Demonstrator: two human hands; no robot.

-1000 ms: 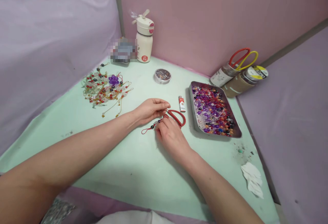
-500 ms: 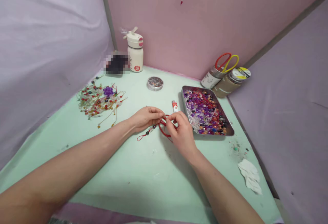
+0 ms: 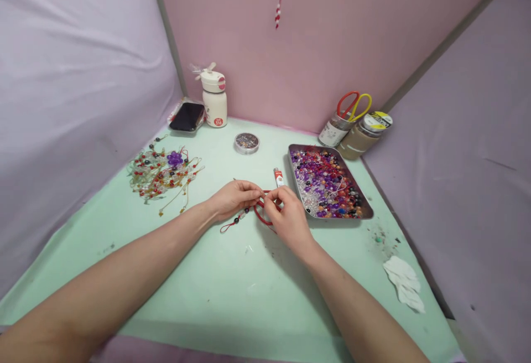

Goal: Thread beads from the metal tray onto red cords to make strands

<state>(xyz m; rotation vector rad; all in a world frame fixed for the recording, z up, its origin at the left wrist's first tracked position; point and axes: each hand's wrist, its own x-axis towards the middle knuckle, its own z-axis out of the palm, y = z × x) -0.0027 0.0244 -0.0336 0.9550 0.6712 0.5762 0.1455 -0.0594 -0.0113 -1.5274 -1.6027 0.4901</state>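
Note:
Both hands meet over the middle of the table, fingertips nearly touching. My left hand (image 3: 236, 199) pinches a red cord (image 3: 261, 218) between thumb and fingers. Close against it, my right hand (image 3: 287, 210) also pinches the cord, whose loops hang below the fingers. A short beaded strand (image 3: 237, 220) with black and clear beads and a red end loop sticks out beneath my left hand. The exact spot between the fingertips is too small to make out. A red and white lighter (image 3: 278, 177) lies just beyond my right hand.
To the right sits a metal tray (image 3: 365, 212) of mixed beads, with scissors (image 3: 352, 105) in a jar and another jar (image 3: 365, 136) behind. Finished-looking beaded strands (image 3: 161, 175), a phone (image 3: 187, 117), a bottle (image 3: 215, 103) and a round case (image 3: 246, 143) stand left and back. A crumpled tissue (image 3: 403, 283) lies right.
The camera view has tilted up slightly, so the table things sit a little lower and farther left. Both hands keep their pinch on the red cord with barely any movement.

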